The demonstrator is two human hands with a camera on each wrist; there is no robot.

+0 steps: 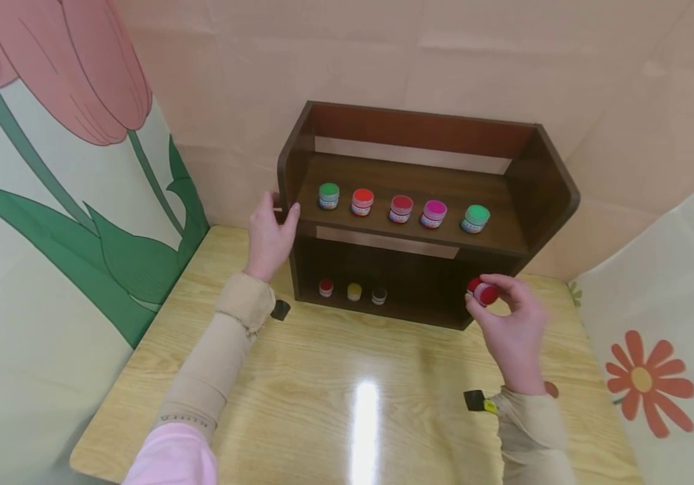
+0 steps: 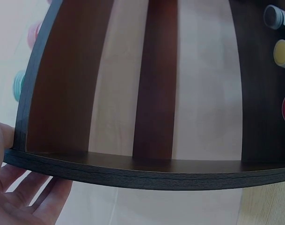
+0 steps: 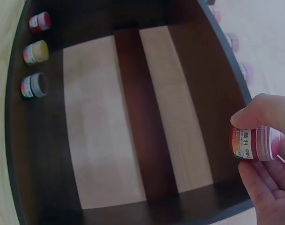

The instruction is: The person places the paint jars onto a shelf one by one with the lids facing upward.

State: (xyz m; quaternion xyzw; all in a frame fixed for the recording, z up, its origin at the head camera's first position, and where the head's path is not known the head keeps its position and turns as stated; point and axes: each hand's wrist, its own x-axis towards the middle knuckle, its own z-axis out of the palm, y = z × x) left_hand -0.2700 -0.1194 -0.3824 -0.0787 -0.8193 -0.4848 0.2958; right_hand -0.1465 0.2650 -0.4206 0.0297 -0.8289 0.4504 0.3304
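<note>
My right hand (image 1: 517,327) pinches a small red paint jar (image 3: 244,143) between thumb and fingers, with the jar tipped on its side. It is in front of the lower right of a dark brown two-tier shelf (image 1: 419,237). At the shelf's left side panel, my left hand (image 1: 270,236) holds the edge, thumb in front and fingers around the outside. On the upper tier stand several jars in a row, among them a green jar (image 1: 329,196), an orange-red jar (image 1: 362,202), a magenta jar (image 1: 433,214) and a mint-green jar (image 1: 475,219).
Lower-tier jars at the left are a red jar (image 1: 326,288), a yellow jar (image 1: 354,292) and a black jar (image 1: 379,296). The shelf stands on a light wooden table (image 1: 298,391), near a peach-coloured backdrop (image 1: 359,54). Flower-printed cloth hangs on both sides.
</note>
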